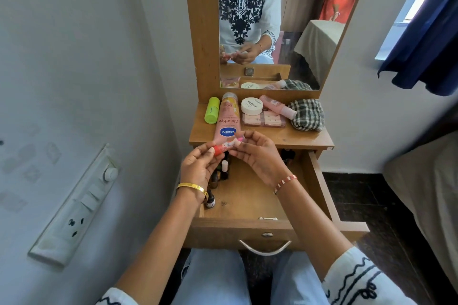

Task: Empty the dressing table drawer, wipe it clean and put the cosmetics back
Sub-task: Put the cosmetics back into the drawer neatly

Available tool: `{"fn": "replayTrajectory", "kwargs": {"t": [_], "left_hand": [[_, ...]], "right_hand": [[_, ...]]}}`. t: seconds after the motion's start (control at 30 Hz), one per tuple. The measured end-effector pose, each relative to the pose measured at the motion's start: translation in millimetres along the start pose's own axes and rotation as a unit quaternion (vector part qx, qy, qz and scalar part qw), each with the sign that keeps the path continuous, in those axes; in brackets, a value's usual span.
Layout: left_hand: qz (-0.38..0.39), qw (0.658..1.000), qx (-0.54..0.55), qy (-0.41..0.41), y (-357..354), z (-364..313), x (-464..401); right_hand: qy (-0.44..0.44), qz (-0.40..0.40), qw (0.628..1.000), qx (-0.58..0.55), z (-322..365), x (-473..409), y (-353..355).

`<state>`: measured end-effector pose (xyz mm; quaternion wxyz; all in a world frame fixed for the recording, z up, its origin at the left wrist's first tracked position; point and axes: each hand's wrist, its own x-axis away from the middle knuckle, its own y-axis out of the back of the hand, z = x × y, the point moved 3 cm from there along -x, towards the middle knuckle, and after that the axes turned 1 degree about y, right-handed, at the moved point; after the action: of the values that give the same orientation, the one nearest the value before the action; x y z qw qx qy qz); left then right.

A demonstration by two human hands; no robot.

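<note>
Both hands hold one small tube with a red cap point(226, 146) above the open wooden drawer point(250, 200). My left hand point(199, 168) pinches the red cap end; my right hand point(257, 155) grips the other end. Several small bottles point(220, 176) stand along the drawer's left side, and one dark bottle point(210, 202) sits near its front left corner. On the dressing table top point(297, 137) lie a pink Vaseline tube point(228, 119), a green tube point(212, 109), a white jar point(252, 106), a pink bottle point(277, 106), a flat pink palette point(264, 119) and a checked cloth point(307, 114).
A mirror point(272, 20) rises behind the table top. A wall with a switch panel point(76, 205) is close on the left. A bed edge point(426, 193) and a blue curtain point(426, 39) are on the right. The drawer handle point(264, 247) is above my knees.
</note>
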<state>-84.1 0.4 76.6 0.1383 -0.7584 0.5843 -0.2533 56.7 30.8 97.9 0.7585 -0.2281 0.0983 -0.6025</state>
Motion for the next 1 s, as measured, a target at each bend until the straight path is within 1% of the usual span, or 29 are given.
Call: {"fn": "replayTrajectory", "kwargs": {"t": [0.13, 0.23, 0.37, 0.43, 0.53, 0.6, 0.67, 0.73, 0.8, 0.93, 1.0], "left_hand": [[0.022, 0.999, -0.017, 0.025, -5, 8, 2], [0.03, 0.997, -0.039, 0.057, -14, 24, 6], [0.025, 0.987, -0.126, 0.1, -26, 53, 6], [0.031, 0.977, -0.177, 0.113, -34, 68, 4], [0.048, 0.962, -0.234, 0.133, -48, 89, -1], [0.057, 0.953, -0.261, 0.142, -57, 100, -6], [0.061, 0.946, -0.283, 0.148, -66, 109, -12], [0.061, 0.941, -0.299, 0.146, -72, 115, -18], [0.059, 0.936, -0.318, 0.14, -78, 120, -25], [0.054, 0.926, -0.351, 0.131, -90, 132, -41], [0.047, 0.923, -0.361, 0.126, -96, 135, -45]], "right_hand": [[0.019, -0.017, 1.0, -0.018, -4, 8, 10], [0.034, -0.045, 0.998, 0.011, -6, 14, 21], [0.036, -0.128, 0.987, 0.09, -11, 21, 51], [0.035, -0.196, 0.973, 0.118, -11, 23, 74], [0.029, -0.301, 0.938, 0.17, -10, 24, 110], [0.018, -0.347, 0.913, 0.214, -11, 21, 126], [0.01, -0.374, 0.878, 0.299, -11, 15, 136], [0.021, -0.38, 0.836, 0.396, -9, 7, 139], [0.035, -0.372, 0.805, 0.461, -8, -2, 142], [0.019, -0.359, 0.75, 0.556, -9, -14, 150], [0.021, -0.347, 0.731, 0.587, -8, -14, 149]]}}
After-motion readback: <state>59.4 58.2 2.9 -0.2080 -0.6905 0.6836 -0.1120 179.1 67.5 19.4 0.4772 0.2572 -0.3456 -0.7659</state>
